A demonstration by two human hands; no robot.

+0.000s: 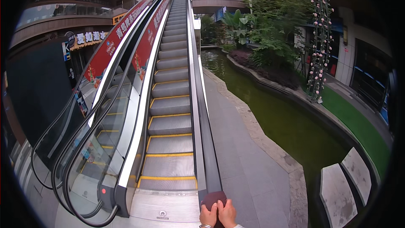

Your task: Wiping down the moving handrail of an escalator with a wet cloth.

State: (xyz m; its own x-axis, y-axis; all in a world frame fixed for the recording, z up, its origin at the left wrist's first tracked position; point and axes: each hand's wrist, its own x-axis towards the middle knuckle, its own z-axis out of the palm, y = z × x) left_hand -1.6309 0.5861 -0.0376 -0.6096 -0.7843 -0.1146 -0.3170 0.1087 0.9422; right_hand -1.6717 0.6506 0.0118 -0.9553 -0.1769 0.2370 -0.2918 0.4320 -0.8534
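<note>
My left hand (208, 216), with a bracelet at the wrist, and my right hand (227, 214) are side by side at the bottom of the view. Both grip a folded dark maroon cloth (214, 197), thumbs on top. The cloth wraps over the lower end of the black rubber handrail (210, 161) on the escalator's right side. Up ahead rise the grey grooved escalator steps (171, 125) with yellow edges. At their foot lies the metal landing plate (164, 204). What is under the cloth is hidden.
A second escalator with glass sides (95, 152) and red printed panels (109, 49) runs on the left. Right of the handrail, grey paving (234, 152) borders a green pond (284, 120) with a stone edge (269, 142). Stone slabs (338, 193) cross the water.
</note>
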